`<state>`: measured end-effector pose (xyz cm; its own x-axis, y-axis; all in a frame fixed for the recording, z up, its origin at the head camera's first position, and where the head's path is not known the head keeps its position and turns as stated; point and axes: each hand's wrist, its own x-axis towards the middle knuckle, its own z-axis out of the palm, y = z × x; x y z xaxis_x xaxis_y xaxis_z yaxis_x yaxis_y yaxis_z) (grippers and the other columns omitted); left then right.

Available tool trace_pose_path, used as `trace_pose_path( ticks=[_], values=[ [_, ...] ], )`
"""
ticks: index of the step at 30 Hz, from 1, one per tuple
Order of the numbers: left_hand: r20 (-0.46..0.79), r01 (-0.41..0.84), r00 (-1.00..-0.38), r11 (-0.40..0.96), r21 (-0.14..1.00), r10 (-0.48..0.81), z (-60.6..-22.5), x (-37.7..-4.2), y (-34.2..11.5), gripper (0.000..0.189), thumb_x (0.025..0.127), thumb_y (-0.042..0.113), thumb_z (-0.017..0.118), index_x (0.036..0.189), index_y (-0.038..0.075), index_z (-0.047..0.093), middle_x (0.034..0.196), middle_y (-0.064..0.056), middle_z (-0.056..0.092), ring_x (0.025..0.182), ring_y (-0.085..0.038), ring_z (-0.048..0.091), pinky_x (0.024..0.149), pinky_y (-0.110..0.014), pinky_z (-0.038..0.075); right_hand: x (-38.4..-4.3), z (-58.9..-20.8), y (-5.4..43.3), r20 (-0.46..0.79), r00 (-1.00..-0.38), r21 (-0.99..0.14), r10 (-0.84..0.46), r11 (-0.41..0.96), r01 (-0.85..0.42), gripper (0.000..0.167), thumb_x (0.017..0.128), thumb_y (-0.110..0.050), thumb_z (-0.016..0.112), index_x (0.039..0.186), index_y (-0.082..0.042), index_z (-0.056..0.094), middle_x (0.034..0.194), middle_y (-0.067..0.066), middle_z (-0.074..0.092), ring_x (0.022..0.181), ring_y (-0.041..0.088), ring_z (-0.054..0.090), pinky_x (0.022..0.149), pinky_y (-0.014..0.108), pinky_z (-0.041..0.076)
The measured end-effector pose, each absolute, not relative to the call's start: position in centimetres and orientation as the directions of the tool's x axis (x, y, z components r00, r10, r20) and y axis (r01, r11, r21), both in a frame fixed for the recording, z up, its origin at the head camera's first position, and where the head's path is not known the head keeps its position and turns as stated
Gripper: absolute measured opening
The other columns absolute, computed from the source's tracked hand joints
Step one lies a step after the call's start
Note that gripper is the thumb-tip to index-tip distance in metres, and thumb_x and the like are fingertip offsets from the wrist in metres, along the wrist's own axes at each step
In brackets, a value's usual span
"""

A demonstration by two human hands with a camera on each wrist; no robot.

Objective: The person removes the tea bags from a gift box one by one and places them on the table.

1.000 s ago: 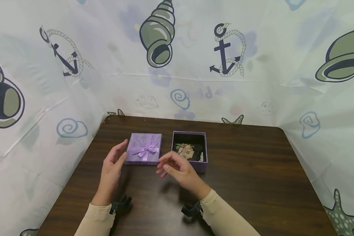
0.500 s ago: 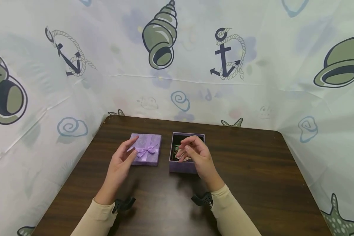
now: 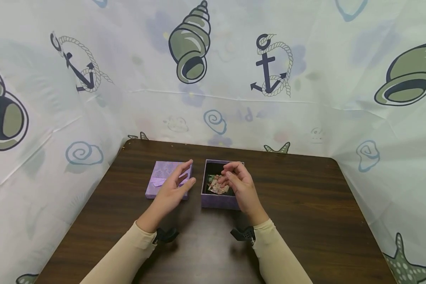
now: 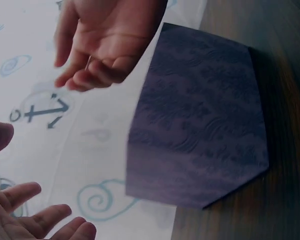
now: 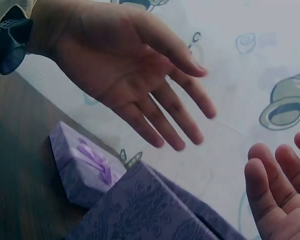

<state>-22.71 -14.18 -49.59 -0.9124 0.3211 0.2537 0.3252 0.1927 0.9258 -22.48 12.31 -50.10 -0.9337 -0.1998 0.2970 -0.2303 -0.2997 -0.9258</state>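
Observation:
My left hand (image 3: 172,193) hovers over the purple lid (image 3: 165,171), fingers extended and thumb apart, covering much of its ribbon bow. The bow (image 5: 96,161) shows in the right wrist view. To the right, my right hand (image 3: 243,189) hangs over the open purple box (image 3: 218,202) with its fingers loosely bent and nothing visible in their grasp. Inside the black-lined box lies a small patterned piece, brown and pinkish (image 3: 216,186), partly behind the right fingertips. The left wrist view shows the box's embossed outer wall (image 4: 195,110), with both hands raised beside it.
Lid and box rest side by side on a dark wood-grain table (image 3: 298,213). Behind and along the sides hangs a white cloth (image 3: 138,63) printed with shells and anchors. Each wrist wears a black device (image 3: 167,235).
The left hand has moved right, across the lid. The right hand has moved rightward from between lid and box to above the box. Lid and box stay on the table.

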Motion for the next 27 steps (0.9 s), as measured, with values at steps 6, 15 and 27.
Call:
trace_pose_path(
  ticks=[6,15,27],
  values=[
    [0.105,0.229,-0.924,0.313,0.922,0.368,-50.3,-24.0,-11.7,0.083,0.106,0.041,0.073,0.173,0.021,0.028,0.179,-0.014,0.028,0.162,-0.048,0.033,0.130,-0.066,0.030,-23.0,-50.9,12.2,0.228,-0.957,-0.952,-0.180,-0.248,-0.180,0.038,0.113,-0.015,0.058,0.140,0.010,0.048,0.118,0.014,0.058,0.096,0.020,0.070,0.091,0.035,0.059],
    [0.000,0.228,-0.897,0.463,0.856,0.441,-51.5,-25.6,-9.4,0.130,0.089,0.058,0.087,0.178,0.021,-0.001,0.184,-0.015,0.007,0.169,-0.040,0.015,0.132,-0.068,0.022,-23.4,-50.9,12.0,0.157,-0.978,-0.955,-0.139,-0.275,-0.114,0.034,0.114,-0.016,0.056,0.138,0.006,0.049,0.115,0.016,0.059,0.097,0.023,0.067,0.094,0.038,0.056],
    [-0.032,0.240,-0.896,0.544,0.804,0.443,-54.0,-26.6,-8.3,0.154,0.079,0.063,0.094,0.174,0.021,-0.019,0.184,-0.020,-0.005,0.171,-0.041,0.003,0.134,-0.066,0.018,-24.7,-50.9,12.2,0.036,-0.986,-0.946,-0.164,-0.325,0.020,0.031,0.115,-0.020,0.053,0.137,0.001,0.051,0.111,0.007,0.063,0.106,0.029,0.068,0.097,0.035,0.058]
  ],
)
